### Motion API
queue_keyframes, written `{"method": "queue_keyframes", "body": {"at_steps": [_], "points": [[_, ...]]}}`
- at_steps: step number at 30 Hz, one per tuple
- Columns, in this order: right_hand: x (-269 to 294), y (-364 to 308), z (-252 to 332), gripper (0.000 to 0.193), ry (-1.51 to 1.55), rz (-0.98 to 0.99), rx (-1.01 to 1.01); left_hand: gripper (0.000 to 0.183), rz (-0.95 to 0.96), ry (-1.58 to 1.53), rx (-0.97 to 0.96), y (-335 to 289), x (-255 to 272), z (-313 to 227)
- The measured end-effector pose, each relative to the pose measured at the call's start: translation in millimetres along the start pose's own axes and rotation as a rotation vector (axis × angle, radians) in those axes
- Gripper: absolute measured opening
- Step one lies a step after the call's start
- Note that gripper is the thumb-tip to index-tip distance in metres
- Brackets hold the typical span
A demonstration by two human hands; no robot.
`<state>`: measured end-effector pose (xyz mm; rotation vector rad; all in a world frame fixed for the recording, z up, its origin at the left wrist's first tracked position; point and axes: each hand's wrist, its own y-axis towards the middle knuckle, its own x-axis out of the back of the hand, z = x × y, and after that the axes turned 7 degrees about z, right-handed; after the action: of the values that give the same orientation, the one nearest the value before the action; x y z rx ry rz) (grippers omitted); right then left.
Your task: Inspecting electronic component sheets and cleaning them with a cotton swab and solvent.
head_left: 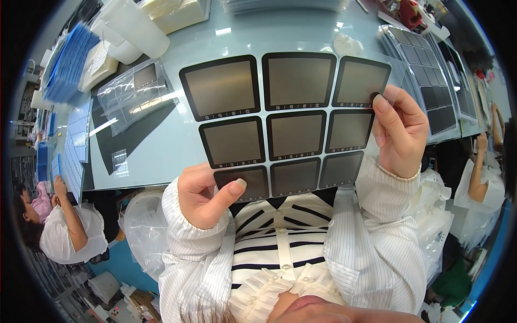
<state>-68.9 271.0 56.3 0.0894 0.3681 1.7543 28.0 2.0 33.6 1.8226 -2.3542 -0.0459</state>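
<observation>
Scene bright, evenly lit from overhead. Small white glare spots on the glossy pale-blue table (177,145) at upper centre; longer streaks at left centre on the clear plastic bags (132,89). Transparent sheet (285,121) of dark panels at centre is sharp, its grey squares showing a soft sheen. Shadows weak. Strong fisheye bending toward the rim; corners black. Edge figures at lower left and right are smeared and soft.

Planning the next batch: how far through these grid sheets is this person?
Looks done: a stack of similar dark-panel sheets lies at the table's right. In hand: the left hand and right hand hold up a clear sheet of nine dark square panels. Left: cannot tell; clear plastic trays lie at the left.
</observation>
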Motion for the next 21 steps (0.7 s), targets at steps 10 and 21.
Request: {"method": "queue_keyframes", "body": {"at_steps": [10, 21], "points": [[1.3, 1.3, -3.4, 0.019, 0.082, -0.073, -0.016, 0.020, 0.012, 0.032, -0.098, 5.0, -4.8, 1.1], [15.5, 25.4, 8.9, 0.019, 0.080, -0.074, 0.178, 0.010, 0.111, 0.181, -0.037, 2.9, -7.0, 6.0]]}}
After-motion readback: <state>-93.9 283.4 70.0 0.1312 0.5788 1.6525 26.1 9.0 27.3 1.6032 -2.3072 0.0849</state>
